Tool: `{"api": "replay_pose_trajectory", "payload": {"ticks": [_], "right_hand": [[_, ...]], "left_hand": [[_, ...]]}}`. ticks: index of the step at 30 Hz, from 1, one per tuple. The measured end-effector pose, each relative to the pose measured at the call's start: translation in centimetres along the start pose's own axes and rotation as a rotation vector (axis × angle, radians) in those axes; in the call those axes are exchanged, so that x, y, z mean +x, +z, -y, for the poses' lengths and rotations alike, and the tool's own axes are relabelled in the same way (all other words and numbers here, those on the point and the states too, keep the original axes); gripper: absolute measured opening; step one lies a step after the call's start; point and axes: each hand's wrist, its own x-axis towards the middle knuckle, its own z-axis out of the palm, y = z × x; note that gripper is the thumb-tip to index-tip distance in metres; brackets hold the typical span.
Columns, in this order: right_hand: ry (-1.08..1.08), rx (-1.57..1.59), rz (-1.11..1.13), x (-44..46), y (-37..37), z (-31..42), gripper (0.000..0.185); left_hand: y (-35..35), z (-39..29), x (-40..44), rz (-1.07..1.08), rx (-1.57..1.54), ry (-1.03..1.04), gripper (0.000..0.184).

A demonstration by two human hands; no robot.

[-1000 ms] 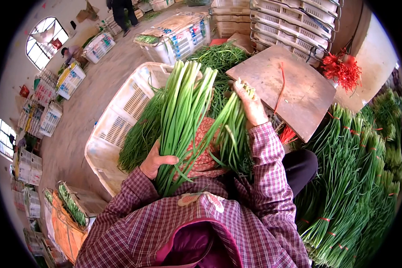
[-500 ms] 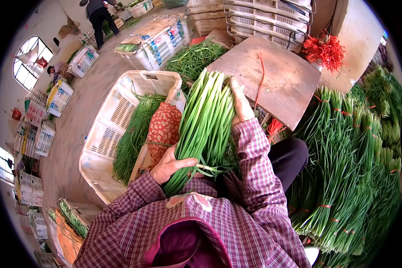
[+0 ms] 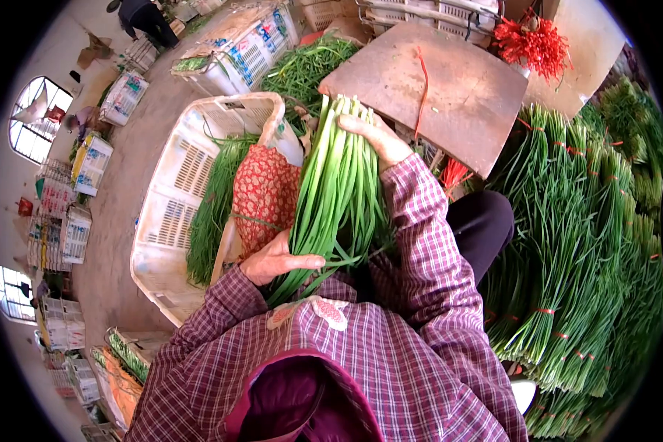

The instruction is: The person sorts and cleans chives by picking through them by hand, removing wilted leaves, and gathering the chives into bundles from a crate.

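A thick bunch of long green stalks [image 3: 337, 184] stands upright in front of me, pale ends up. Around its lower leafy part my left hand [image 3: 278, 259] is closed, thumb across the front. My right hand [image 3: 376, 136] wraps the pale upper end from the right, its thumb over the stalks. Left of the bunch are a red patterned cloth [image 3: 265, 193] and loose greens [image 3: 217, 214] in a white plastic crate [image 3: 149, 239]. A red tie [image 3: 422, 92] lies on the brown board [image 3: 449, 81] just beyond my right hand.
Tied green bundles [image 3: 567, 258] are heaped at the right. Red ties [image 3: 532, 46] hang at the upper right. More greens [image 3: 309, 70] lie behind the crate. Packed crates [image 3: 247, 55] stand farther back, and a person [image 3: 147, 20] bends over at the upper left.
The stalks in my right hand have come together with those in my left, forming one bunch. My right hand has moved left onto its top. The view has shifted, and the far person now bends lower.
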Motion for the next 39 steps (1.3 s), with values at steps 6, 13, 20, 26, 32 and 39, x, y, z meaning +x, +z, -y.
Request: {"api": "replay_pose_trajectory", "payload": {"ticks": [6,13,20,26,32,39], "right_hand": [[-0.103,-0.085,-0.085,0.7,-0.5,-0.8,0.042],[-0.096,-0.263,-0.161,1.7,1.2,-0.1,0.037],[-0.166,-0.371,0.058,3.9,6.9,1.0,0.047],[-0.392,-0.676,-0.169,5.7,6.8,-1.1,0.067],[-0.707,-1.557,-0.267,5.4,7.7,0.6,0.063],[-0.018,-1.374,-0.063,4.9,7.0,3.1,0.079]], "left_hand": [[-1.7,-1.1,-0.6,0.033,0.121,-0.078,0.081],[-7.4,-12.2,-5.6,-0.275,0.796,-0.1,0.068],[-6.4,-11.8,4.2,-0.126,-0.127,0.49,0.071],[-8.3,-7.6,7.2,-0.142,-0.499,0.531,0.068],[-8.4,-6.3,6.5,-0.123,-0.634,0.468,0.068],[-6.8,-7.4,7.0,-0.071,-0.543,0.375,0.053]]}}
